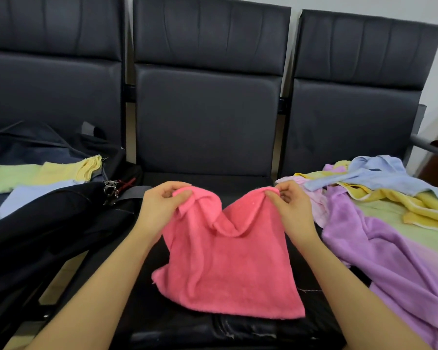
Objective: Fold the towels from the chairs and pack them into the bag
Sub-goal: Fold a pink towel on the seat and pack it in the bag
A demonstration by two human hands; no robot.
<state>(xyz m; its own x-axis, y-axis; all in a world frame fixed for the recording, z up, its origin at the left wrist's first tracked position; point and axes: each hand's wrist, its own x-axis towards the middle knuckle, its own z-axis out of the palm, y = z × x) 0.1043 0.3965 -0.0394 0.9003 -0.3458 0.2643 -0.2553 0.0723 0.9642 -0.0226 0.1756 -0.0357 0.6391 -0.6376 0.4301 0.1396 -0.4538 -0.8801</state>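
Pink terry cloth, one towel (228, 261), hangs over the middle chair (208, 117) of a row of three dark padded chairs. Both hands hold it by its upper corners. The left hand (162, 208) pinches the left corner, thumb and curled fingers closed on the fabric. The right hand (292, 210) pinches the right corner in the same way. The two hands are apart, and the top edge sags into a fold between them. The lower edge of the towel rests on the seat of the middle chair.

A dark bag (48, 223) lies on the left chair (53, 79), partly overlapping the middle seat, with a metal key ring (110, 189) at its near edge. Three folded towels lie in its opening: a green towel (8, 178), a yellow towel (74, 169) just beside it, and a pale blue towel (33, 195) in front of both.

On the right chair (352, 117) a loose heap of unfolded towels covers the seat: a purple towel (379, 246) nearest the pink one, a light blue towel (379, 173) on top at the back, a second yellow towel (415, 205) below it, a pale pink towel (314, 198) touching the right hand's side, and a light green towel (390, 210) underneath.
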